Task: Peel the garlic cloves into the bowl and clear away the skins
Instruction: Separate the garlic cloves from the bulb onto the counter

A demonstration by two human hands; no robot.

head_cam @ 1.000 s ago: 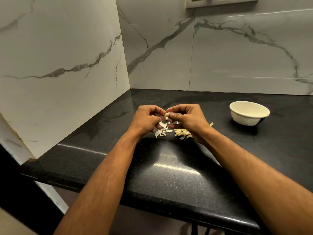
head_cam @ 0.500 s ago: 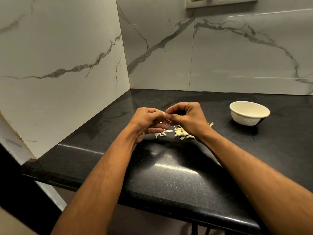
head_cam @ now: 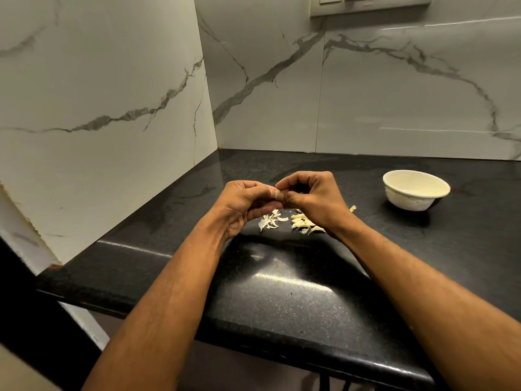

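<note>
My left hand (head_cam: 246,204) and my right hand (head_cam: 313,197) meet above the black counter, fingertips together. Both pinch one small garlic clove (head_cam: 277,194), which is mostly hidden by the fingers. Under the hands lie a heap of thin white garlic skins (head_cam: 272,221) and, just to its right, several yellowish garlic cloves (head_cam: 303,222). One more bit of garlic (head_cam: 352,208) peeks out behind my right wrist. A cream bowl (head_cam: 415,189) stands upright on the counter to the right, apart from the hands; its inside is not visible.
The black speckled counter (head_cam: 282,292) runs into a corner of marble-patterned wall tiles (head_cam: 112,94) on the left and behind. Its rounded front edge is close to me. A switch plate (head_cam: 369,4) sits high on the back wall.
The hands have turned the clove slightly between the fingertips and stay in the same spot above the skins. The bowl and piles have not moved.
</note>
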